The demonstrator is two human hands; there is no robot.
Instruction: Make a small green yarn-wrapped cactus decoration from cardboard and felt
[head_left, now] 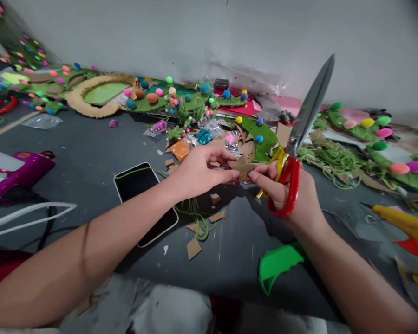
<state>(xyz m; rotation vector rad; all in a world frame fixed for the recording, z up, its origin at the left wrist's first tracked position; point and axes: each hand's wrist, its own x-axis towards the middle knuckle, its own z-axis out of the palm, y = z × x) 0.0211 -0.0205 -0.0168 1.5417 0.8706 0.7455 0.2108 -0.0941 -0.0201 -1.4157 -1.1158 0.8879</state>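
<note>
A small brown cardboard piece (243, 166) with pointed corners, like a star, is between my two hands above the dark table. My left hand (204, 169) grips its left side between thumb and fingers. On the other side, the thumb and fingertips of my right hand (301, 190) pinch its edge. Hooked in that same right hand are large scissors (311, 104) with red and yellow handles, their blades together and pointing up and away. Cardboard scraps (194, 248) and green yarn (198, 221) lie beneath the hands.
A phone (148, 199) lies under my left forearm. Near my right forearm are a green cutter (280, 264) and a yellow glue gun (404, 222). A purple tool (21, 174) stands left. Along the wall are a tan ring (80, 99), yarn heaps (337, 162) and pom-pom-covered green pieces (191, 102).
</note>
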